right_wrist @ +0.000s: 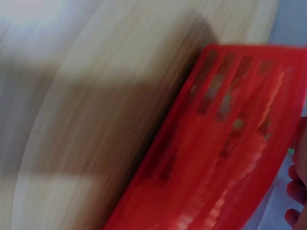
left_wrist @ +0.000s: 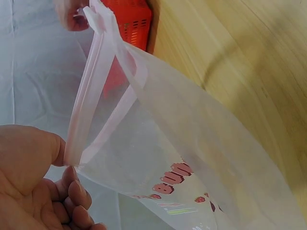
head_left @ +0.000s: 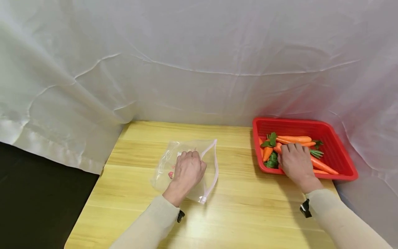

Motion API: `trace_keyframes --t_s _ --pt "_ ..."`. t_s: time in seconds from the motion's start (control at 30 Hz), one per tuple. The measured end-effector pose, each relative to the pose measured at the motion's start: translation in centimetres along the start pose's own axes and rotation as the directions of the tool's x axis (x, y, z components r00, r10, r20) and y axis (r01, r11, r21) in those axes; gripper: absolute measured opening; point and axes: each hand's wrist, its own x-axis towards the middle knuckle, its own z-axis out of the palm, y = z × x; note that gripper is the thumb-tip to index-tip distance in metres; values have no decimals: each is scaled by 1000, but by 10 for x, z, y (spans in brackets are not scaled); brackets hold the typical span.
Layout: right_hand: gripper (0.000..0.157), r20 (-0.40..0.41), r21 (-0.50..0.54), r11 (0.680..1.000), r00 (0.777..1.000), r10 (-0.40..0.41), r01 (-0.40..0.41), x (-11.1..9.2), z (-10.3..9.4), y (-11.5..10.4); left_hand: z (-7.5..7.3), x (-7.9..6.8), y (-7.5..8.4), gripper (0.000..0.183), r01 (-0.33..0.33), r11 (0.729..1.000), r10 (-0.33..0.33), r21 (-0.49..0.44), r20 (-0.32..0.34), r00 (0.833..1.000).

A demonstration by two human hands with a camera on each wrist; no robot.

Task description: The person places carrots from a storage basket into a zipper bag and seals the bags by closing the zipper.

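A clear zip bag [head_left: 164,173] with a pale pink zip edge lies on the table, its mouth toward the right. My left hand [head_left: 188,168] is over it; in the left wrist view, thumb and forefinger pinch the bag's zip edge [left_wrist: 79,120], and the mouth gapes. Pink lettering [left_wrist: 175,178] is printed on the bag. To the right, my right hand [head_left: 296,162] reaches over the near rim of a red plastic basket [head_left: 345,155], among carrots [head_left: 293,139] with green tops. Its fingertips are hidden in the head view; the right wrist view shows only curled fingers [right_wrist: 296,191] at its edge.
The wooden table [head_left: 242,211] ends at the left, with a dark area [head_left: 37,193] beyond. A pale sheet [head_left: 192,93] hangs behind the table and along the right side, close to the basket. Slotted basket walls [right_wrist: 206,143] stand on the table.
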Motion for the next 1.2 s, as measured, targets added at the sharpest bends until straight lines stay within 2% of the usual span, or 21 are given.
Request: trace_keyframes --t_s 0.13,0.27,0.6,0.77,0.93,1.2 --pt "30 93 -25 999 994 51 -48 -4 1 18 0 1 0 25 4 1000 -4 2 8 1000" --pt "35 187 -44 996 979 86 -80 -3 2 32 1 2 0 24 -1 1000 1 13 2 1000" --pt "45 395 -76 994 913 101 -77 -2 5 54 1 1 -2 23 -4 999 4 42 -4 1000" --pt "38 456 -71 996 887 78 -51 0 5 57 0 -1 -2 24 -1 999 0 42 13 1000" --pt "33 441 -70 997 895 70 -43 1 6 56 1 -2 -2 23 2 999 -2 40 10 1000" --pt "37 290 6 997 954 75 -80 2 2 52 0 0 -3 24 -1 999 2 40 -19 1000"
